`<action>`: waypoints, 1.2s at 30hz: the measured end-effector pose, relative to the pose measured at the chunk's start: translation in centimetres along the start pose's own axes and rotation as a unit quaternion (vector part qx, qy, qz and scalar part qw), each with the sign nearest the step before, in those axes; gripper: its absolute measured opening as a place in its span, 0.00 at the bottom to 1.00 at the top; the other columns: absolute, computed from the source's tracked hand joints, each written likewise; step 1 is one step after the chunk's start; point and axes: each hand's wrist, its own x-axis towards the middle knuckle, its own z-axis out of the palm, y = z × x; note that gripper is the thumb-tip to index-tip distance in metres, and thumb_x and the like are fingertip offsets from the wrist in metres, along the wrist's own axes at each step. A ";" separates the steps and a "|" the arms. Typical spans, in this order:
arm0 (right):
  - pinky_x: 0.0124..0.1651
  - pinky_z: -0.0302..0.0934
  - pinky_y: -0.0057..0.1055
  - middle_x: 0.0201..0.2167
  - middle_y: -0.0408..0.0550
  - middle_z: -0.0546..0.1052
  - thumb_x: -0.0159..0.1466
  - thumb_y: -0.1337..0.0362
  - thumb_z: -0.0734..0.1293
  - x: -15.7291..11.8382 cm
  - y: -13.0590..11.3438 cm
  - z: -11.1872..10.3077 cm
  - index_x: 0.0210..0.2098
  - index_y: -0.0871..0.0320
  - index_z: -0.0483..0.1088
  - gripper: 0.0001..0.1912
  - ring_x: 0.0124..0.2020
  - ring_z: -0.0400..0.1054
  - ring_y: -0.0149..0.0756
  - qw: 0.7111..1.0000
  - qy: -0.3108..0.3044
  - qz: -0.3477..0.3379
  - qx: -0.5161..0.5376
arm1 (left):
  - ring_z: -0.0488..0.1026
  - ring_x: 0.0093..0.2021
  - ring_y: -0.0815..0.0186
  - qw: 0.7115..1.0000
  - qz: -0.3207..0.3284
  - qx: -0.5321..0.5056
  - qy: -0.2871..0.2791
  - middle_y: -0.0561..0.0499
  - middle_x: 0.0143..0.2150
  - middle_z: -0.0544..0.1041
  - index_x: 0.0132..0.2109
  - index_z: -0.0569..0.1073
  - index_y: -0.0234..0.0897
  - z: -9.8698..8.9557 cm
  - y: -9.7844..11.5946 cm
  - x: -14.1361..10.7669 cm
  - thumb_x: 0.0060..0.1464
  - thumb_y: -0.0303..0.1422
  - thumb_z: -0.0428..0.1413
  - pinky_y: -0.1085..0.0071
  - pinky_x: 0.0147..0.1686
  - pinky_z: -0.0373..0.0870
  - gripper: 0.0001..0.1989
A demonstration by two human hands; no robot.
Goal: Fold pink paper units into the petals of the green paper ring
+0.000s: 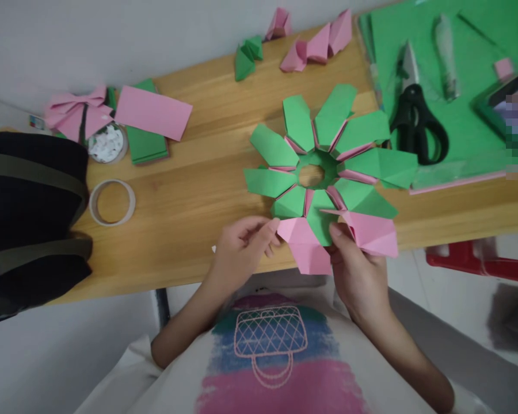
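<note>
A ring of folded green paper petals with pink edges, a paper flower [323, 202], lies near the table's front edge around an open centre. Two folded pink paper pieces sit on its near side, the left pink piece [307, 248] and the right pink piece [377, 234]. My left hand [242, 247] is closed, thumb and finger pinching the left corner of the left pink piece. Between the two pink pieces, my right hand [358, 273] grips the flower's near edge, its thumb on top by a green petal. The fingers beneath the paper are hidden.
Folded pink pieces [317, 49] and a green piece [247, 57] lie at the back. Black-handled scissors [416, 121] rest on green sheets [384, 34] at right. Left are a tape roll [92, 202], a pink paper rectangle [153, 112] and a black bag [30, 178].
</note>
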 end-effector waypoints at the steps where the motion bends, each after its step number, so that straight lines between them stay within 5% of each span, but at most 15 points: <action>1: 0.30 0.66 0.31 0.26 0.42 0.76 0.59 0.53 0.70 0.0 -0.1 0.0 0.31 0.51 0.73 0.10 0.31 0.72 0.36 1.000 0.002 0.005 0.013 | 0.70 0.21 0.73 0.999 0.014 0.009 0.030 0.54 0.22 0.74 0.29 0.73 0.36 -0.2 -0.2 0.2 0.56 0.40 0.57 0.78 0.21 0.64 0.13; 4: 0.44 0.69 0.34 0.44 0.44 0.78 0.58 0.53 0.71 0.0 -0.8 0.1 0.41 0.48 0.74 0.13 0.47 0.72 0.38 0.997 -0.045 0.017 0.059 | 0.73 0.24 0.73 0.996 0.030 -0.002 0.084 0.53 0.33 0.78 0.39 0.72 0.37 -0.5 -0.7 0.7 0.52 0.39 0.62 0.77 0.23 0.65 0.12; 6: 0.49 0.68 0.34 0.48 0.44 0.77 0.57 0.53 0.72 -0.1 -1.3 0.3 0.44 0.47 0.73 0.16 0.52 0.71 0.38 0.993 -0.095 0.028 0.069 | 0.75 0.24 0.71 0.998 0.011 -0.038 0.057 0.50 0.37 0.78 0.42 0.72 0.36 -0.5 -0.6 1.2 0.49 0.38 0.63 0.77 0.20 0.63 0.15; 12: 0.21 0.64 0.26 0.28 0.45 0.80 0.52 0.58 0.75 -0.5 -2.0 0.6 0.35 0.55 0.74 0.13 0.24 0.74 0.34 0.969 -0.183 0.148 0.074 | 0.72 0.19 0.72 0.983 -0.060 -0.169 -0.049 0.56 0.24 0.73 0.38 0.71 0.34 -0.4 0.3 1.9 0.45 0.36 0.65 0.79 0.16 0.58 0.15; 17: 0.17 0.61 0.24 0.21 0.42 0.77 0.53 0.58 0.74 -0.5 -1.7 -0.1 0.29 0.58 0.72 0.10 0.16 0.68 0.29 0.967 -0.189 0.147 0.092 | 0.73 0.22 0.72 0.962 -0.101 -0.236 -0.090 0.57 0.27 0.74 0.37 0.68 0.35 0.5 0.9 1.6 0.42 0.32 0.64 0.78 0.19 0.64 0.15; 22: 0.18 0.61 0.24 0.18 0.42 0.75 0.53 0.57 0.75 0.1 -2.1 -1.7 0.29 0.59 0.73 0.12 0.16 0.66 0.28 0.964 -0.212 0.159 0.036 | 0.72 0.24 0.73 0.956 -0.095 -0.267 -0.073 0.57 0.26 0.75 0.36 0.68 0.34 1.5 0.7 1.7 0.40 0.28 0.63 0.78 0.23 0.67 0.15; 27: 0.21 0.62 0.25 0.20 0.40 0.73 0.52 0.60 0.75 -0.8 -2.4 -3.0 0.29 0.57 0.75 0.09 0.18 0.64 0.26 0.978 -0.163 0.121 0.051 | 0.73 0.25 0.72 0.955 -0.096 -0.272 -0.074 0.55 0.26 0.76 0.36 0.69 0.34 2.0 0.3 1.7 0.39 0.27 0.65 0.77 0.24 0.65 0.16; 33: 0.20 0.62 0.29 0.27 0.46 0.76 0.56 0.48 0.71 -2.9 -0.3 -2.0 0.31 0.58 0.73 0.18 0.21 0.68 0.31 0.977 -0.169 0.053 0.119 | 0.73 0.26 0.70 0.932 -0.132 -0.316 -0.117 0.53 0.30 0.76 0.37 0.71 0.34 3.7 0.7 0.8 0.40 0.29 0.65 0.72 0.29 0.68 0.15; 36: 0.21 0.61 0.27 0.22 0.42 0.74 0.60 0.52 0.69 -2.6 0.2 -1.1 0.29 0.57 0.71 0.14 0.19 0.66 0.29 0.991 -0.053 0.025 0.122 | 0.72 0.26 0.70 0.923 -0.131 -0.317 -0.172 0.52 0.29 0.75 0.35 0.71 0.34 4.4 0.9 0.5 0.42 0.31 0.65 0.70 0.31 0.69 0.13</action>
